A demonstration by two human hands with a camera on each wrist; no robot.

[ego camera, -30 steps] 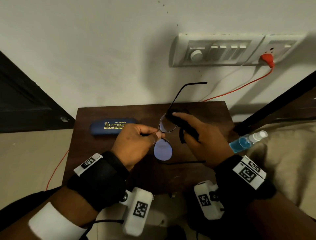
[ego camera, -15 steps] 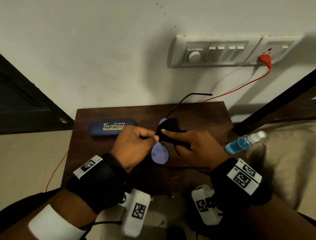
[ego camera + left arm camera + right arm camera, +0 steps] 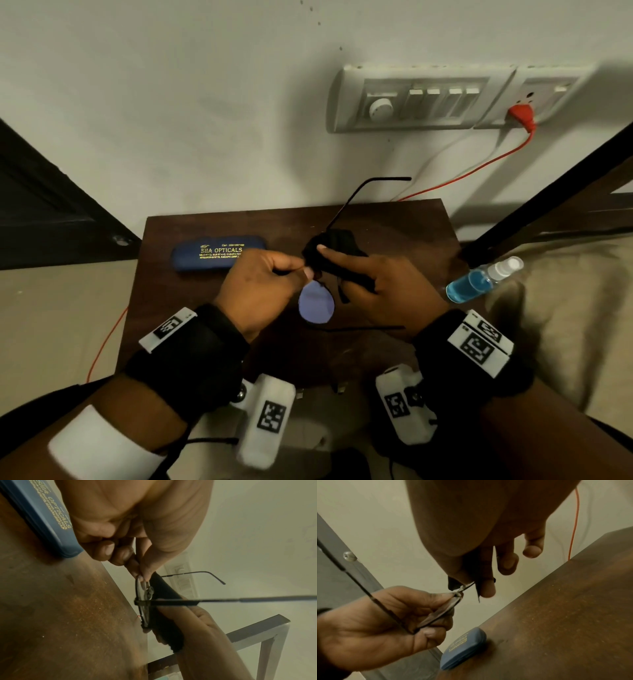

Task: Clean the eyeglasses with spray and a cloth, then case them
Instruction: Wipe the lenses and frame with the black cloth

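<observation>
- Eyeglasses [image 3: 317, 305] are up in the air above the counter [image 3: 394, 222], both temple arms unfolded, one sticking up toward the wall and one running back toward the person.
- Left hand [image 3: 260, 287] grip: thumb + fingertips pinched on the frame near the bridge. The lens below it is bare and glowing bluish.
- Right hand [image 3: 380, 287] grip: fingers closed round the black cloth [image 3: 334, 246], which is wrapped over the far lens.
- Progress imo: mid-wipe. Can't tell if spraying is done, but the spray bottle [image 3: 479, 282] is parked off the counter's right edge on the beige surface. Left to do: prob the near lens, fold the arms, case them.
- Case [image 3: 219, 253] sits shut on the counter's back left, well apart from the hands.
- Room: counter is small w/ the wall right behind, so that raised arm is near the wall. Open counter in front of the case.
</observation>
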